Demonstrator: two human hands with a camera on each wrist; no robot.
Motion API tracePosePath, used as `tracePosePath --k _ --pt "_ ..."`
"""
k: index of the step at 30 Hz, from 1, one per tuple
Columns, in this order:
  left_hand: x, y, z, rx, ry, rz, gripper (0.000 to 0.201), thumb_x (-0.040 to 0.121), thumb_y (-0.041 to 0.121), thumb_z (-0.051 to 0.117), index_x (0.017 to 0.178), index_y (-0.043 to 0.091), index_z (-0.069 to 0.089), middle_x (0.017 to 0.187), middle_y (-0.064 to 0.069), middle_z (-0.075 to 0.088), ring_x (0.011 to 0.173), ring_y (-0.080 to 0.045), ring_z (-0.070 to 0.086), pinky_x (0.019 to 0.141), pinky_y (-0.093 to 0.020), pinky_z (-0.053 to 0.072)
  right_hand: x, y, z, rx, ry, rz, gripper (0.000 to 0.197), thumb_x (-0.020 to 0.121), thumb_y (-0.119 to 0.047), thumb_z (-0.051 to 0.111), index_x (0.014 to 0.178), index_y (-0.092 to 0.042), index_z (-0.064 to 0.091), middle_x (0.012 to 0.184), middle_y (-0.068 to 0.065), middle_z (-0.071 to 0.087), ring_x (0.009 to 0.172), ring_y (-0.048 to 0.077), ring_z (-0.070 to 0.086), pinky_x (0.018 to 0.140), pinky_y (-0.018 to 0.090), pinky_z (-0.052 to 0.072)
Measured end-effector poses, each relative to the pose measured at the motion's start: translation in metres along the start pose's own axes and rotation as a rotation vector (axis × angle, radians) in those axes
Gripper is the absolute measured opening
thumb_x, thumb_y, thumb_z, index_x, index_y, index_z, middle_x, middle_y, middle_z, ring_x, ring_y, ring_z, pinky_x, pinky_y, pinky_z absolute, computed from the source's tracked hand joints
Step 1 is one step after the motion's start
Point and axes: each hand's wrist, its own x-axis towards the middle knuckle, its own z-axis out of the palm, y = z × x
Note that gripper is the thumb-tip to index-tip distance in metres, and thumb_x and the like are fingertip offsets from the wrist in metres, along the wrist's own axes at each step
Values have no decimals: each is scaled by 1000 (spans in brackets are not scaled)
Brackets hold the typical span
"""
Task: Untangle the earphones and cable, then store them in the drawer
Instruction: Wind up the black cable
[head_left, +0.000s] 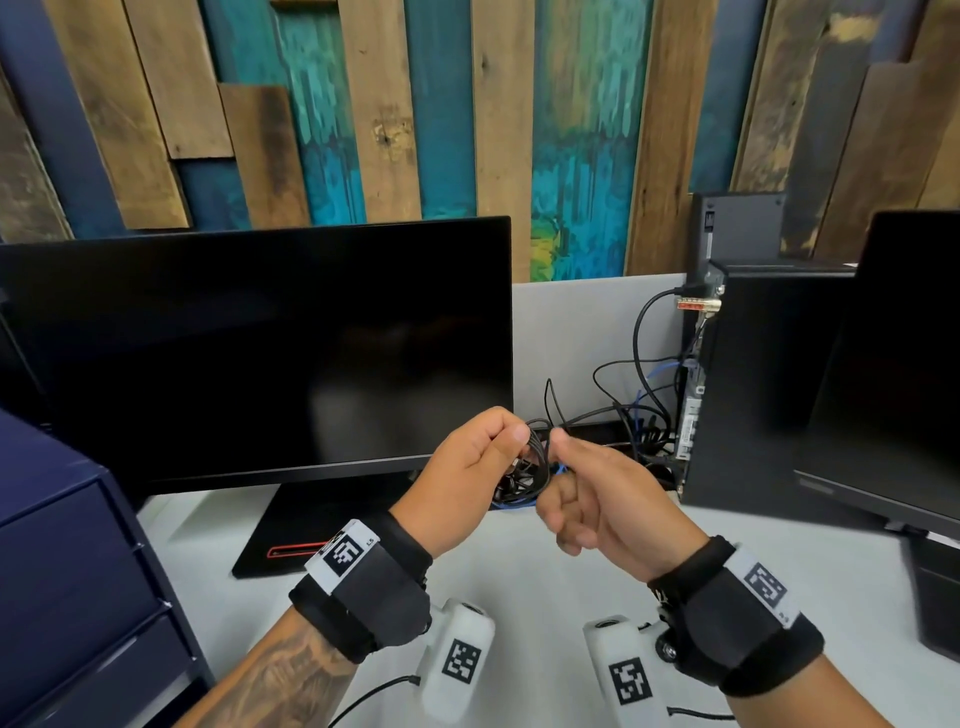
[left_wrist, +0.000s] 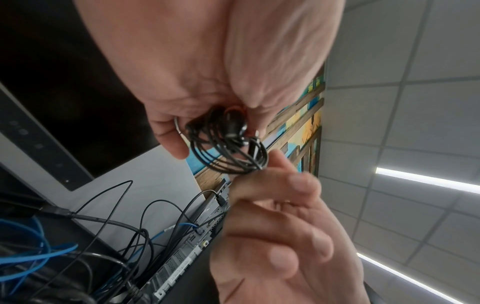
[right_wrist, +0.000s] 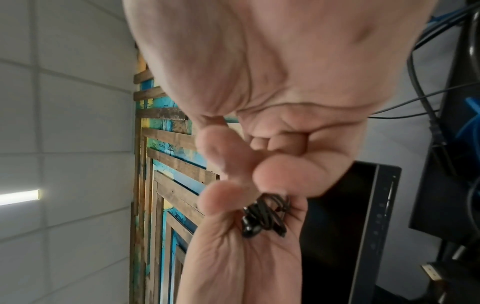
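Wood plank wall (head_left: 509, 104) with teal and blue paint fills top of frame. Grey partition (head_left: 582, 322) center. White table (head_left: 519, 582) at bottom. Navy cabinet (head_left: 62, 571) lower left. Tiled ceiling (left_wrist: 415, 102) with strip lights (left_wrist: 426, 182) in left wrist view.
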Motion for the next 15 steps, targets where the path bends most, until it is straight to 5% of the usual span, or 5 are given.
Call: tracePosePath --k 4,7,11,15 --pt "0 -2 2 -8 -12 13 24 107 18 47 86 13 59 76 8 54 73 -8 49 71 -25 45 -2 -2 0 -85 -102 39 39 94 -54 59 102 -17 63 76 20 69 41 17 49 49 28 47" --pt "-2 -4 3 -57 -16 -4 24 106 18 48 87 9 59 76 7 55 73 -8 49 71 -25 45 1 1 -3 -132 -104 41 20 89 -46 66 85 -26 67 72 16 67 38 13 47 48 27 48" --pt "-1 -7 4 -60 32 2 23 106 17 49 91 3 60 79 -1 56 75 -11 50 73 -28 46 4 1 -6 -106 -85 47 15 98 -28 62 93 -15 60 59 9 58 33 9 38 43 25 47" --pt "0 -9 5 -42 73 22 21 105 15 50 92 5 63 84 -15 60 78 -23 56 79 -40 51 7 -1 -5 -56 -89 82 13 101 -23 59 91 -15 56 74 15 69 42 13 55 42 24 46"
